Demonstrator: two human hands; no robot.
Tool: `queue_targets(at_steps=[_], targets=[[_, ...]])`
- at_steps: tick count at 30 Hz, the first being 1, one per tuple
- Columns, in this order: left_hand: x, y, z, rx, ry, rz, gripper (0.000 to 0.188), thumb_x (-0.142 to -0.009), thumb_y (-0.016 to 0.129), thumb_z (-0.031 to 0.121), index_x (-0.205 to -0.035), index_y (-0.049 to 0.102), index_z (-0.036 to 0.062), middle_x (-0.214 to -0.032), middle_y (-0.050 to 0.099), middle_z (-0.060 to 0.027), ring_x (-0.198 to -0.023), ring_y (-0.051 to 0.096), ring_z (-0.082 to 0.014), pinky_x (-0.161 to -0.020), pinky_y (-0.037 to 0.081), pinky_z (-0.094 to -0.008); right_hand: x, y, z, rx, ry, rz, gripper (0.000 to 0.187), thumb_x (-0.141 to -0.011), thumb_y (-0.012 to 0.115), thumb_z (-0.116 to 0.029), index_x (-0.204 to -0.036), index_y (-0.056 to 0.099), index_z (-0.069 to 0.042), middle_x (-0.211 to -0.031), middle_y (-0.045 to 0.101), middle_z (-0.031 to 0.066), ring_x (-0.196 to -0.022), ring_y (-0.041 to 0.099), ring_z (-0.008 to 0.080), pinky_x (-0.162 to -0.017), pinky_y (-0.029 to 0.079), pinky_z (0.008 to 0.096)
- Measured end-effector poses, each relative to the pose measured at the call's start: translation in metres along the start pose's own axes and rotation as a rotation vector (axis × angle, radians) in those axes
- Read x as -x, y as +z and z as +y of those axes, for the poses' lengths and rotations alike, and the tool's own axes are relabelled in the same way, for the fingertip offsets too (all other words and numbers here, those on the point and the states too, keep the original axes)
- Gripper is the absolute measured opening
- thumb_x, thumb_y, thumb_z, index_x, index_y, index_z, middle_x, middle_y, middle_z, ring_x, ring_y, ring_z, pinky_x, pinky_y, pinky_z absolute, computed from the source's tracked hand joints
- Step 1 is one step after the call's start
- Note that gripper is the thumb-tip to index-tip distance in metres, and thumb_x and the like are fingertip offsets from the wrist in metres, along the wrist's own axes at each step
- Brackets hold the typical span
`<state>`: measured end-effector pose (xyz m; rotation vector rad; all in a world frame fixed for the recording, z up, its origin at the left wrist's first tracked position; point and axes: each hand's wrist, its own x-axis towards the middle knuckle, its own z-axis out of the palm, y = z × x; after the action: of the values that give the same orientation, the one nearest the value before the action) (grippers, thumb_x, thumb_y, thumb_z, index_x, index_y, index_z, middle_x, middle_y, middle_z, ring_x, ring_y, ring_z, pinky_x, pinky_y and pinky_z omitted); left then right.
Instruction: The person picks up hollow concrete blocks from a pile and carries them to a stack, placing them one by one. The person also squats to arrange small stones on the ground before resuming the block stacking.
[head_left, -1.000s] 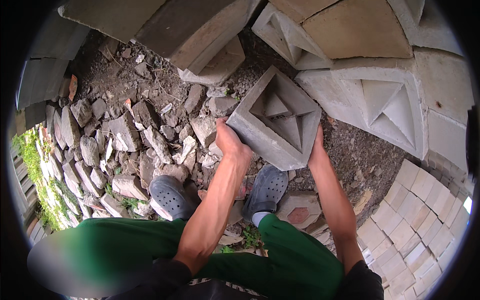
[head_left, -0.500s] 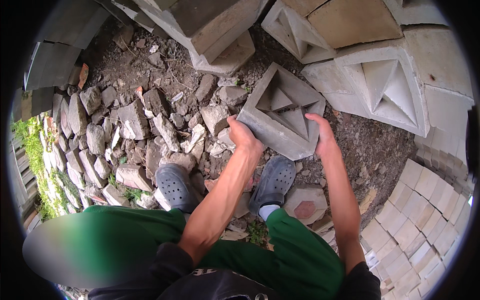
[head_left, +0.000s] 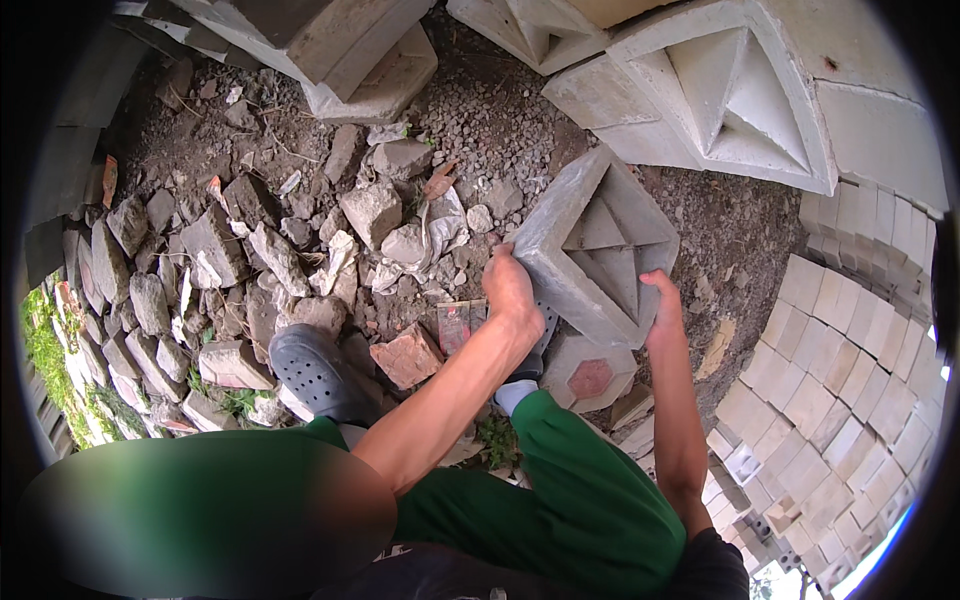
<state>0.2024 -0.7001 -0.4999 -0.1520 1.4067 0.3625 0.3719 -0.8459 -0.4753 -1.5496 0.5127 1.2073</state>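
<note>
Between my two hands is a grey square concrete ventilation block (head_left: 560,225) with slanted triangular fins inside its frame. My left hand (head_left: 512,293) grips its left side near the lower corner. On the right edge, my right hand (head_left: 663,308) has its fingers curled over the rim. The block is tilted, its recessed face turned up and to the right, and it covers much of my right shoe. Under its near corner lies a hexagonal paver (head_left: 588,372) with a reddish centre.
Broken stone rubble (head_left: 215,245) spreads over the left ground. Pale concrete blocks with triangular recesses (head_left: 725,95) stand at upper right, and a large block stack (head_left: 370,45) rises at the top. Rows of light bricks (head_left: 830,370) fill the right side. My left shoe (head_left: 318,375) rests beside the rubble.
The ventilation block has come closer and to the right with both hands on it, and has tilted more. The ground it covered, with stones and crumpled plastic, now shows. The view has shifted too.
</note>
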Motion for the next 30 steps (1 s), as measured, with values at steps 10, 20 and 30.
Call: queue_targets(at_steps=[10, 20, 30], targets=[[-0.043, 0.049, -0.07, -0.331, -0.194, -0.076, 0.042, -0.102, 0.041, 0.036, -0.126, 0.052, 0.0025, -0.122, 0.057, -0.009, -0.108, 0.053, -0.0199, -0.095, 0.042, -0.0375, -0.028, -0.078, -0.029, -0.011, -0.19, 0.108, 0.064, -0.068, 0.063, -0.015, -0.129, 0.048, 0.0, -0.115, 0.059, 0.0168, -0.104, 0.059, 0.034, -0.093, 0.048, 0.0455], [0.012, 0.048, -0.052, -0.252, -0.278, -0.273, 0.058, -0.097, 0.057, 0.036, -0.133, 0.039, -0.0057, -0.141, 0.035, -0.0116, -0.123, 0.04, -0.0164, -0.102, 0.041, -0.0272, -0.075, -0.12, -0.024, 0.207, -0.401, 0.263, 0.06, -0.076, 0.06, -0.002, -0.134, 0.042, 0.001, -0.116, 0.055, 0.015, -0.106, 0.056, 0.0305, -0.095, 0.046, 0.0422], [-0.037, -0.021, 0.047, -0.357, 0.638, -0.163, 0.047, -0.098, 0.054, 0.024, -0.132, 0.041, -0.0063, -0.11, 0.061, -0.0138, -0.097, 0.058, -0.0163, -0.086, 0.05, -0.0311, -0.044, 0.124, 0.004, 1.213, -1.099, 0.153, 0.063, -0.083, 0.067, -0.018, -0.137, 0.04, 0.0, -0.129, 0.049, 0.0211, -0.125, 0.043, 0.0369, -0.108, 0.03, 0.0458]])
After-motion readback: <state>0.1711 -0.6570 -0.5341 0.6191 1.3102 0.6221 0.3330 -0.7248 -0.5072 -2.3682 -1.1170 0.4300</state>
